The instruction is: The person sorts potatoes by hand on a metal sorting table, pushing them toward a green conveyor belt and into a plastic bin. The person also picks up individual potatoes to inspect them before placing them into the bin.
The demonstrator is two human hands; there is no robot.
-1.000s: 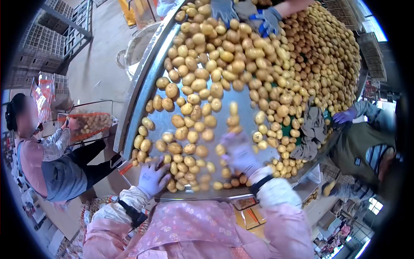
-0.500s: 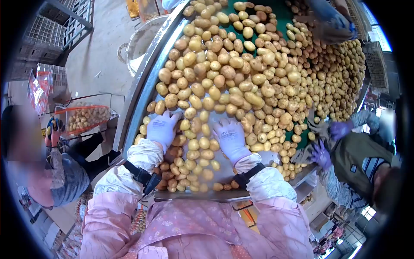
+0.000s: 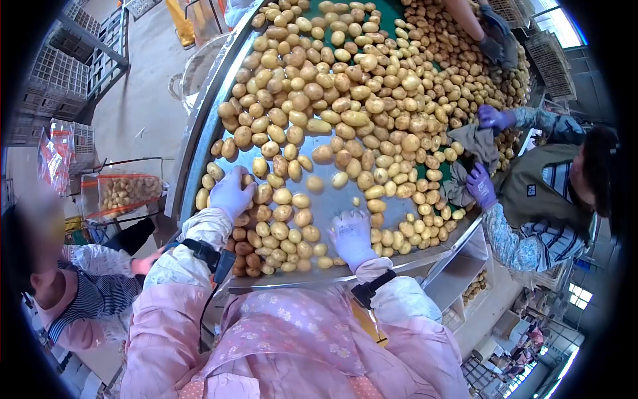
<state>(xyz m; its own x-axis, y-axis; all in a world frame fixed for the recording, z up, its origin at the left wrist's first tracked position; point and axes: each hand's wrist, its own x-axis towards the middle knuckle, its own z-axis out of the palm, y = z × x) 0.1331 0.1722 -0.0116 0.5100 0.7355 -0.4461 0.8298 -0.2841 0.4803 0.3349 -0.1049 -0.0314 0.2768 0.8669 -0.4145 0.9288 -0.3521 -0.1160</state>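
- Head view: the person's right hand [image 3: 351,238] has drawn back from farther up the bare metal to near the table's front edge, leaving a strip of metal beyond it uncovered by the palm.
- Its lilac-gloved fingers are slightly apart, backs up, closed on nothing; a small potato [image 3: 356,201] lies just beyond the fingertips.
- The left hand [image 3: 231,194] has also come slightly nearer the front and is at the left side of the potatoes. Its fingers bend beside a potato [image 3: 247,180]; whether they clamp it or merely touch it, I cannot tell.
- The potatoes [image 3: 282,196] are spread over the metal table [image 3: 329,176], with a dense group between the two hands and more to the right of the right hand. The broad mass reaches back over a green surface [image 3: 391,12] and to the far right.
- With the right hand back, the metal shows between these groups, with only a few loose potatoes on it.
- At the right, a co-worker's two purple-gloved hands [image 3: 488,151] are now both at a grey cloth [image 3: 476,141]; half a second ago one lay lower beside it.
- At the left, another person's hand has left the mesh bag of potatoes [image 3: 126,193], and a hand [image 3: 146,263] now shows near the wearer's left sleeve [image 3: 176,266].
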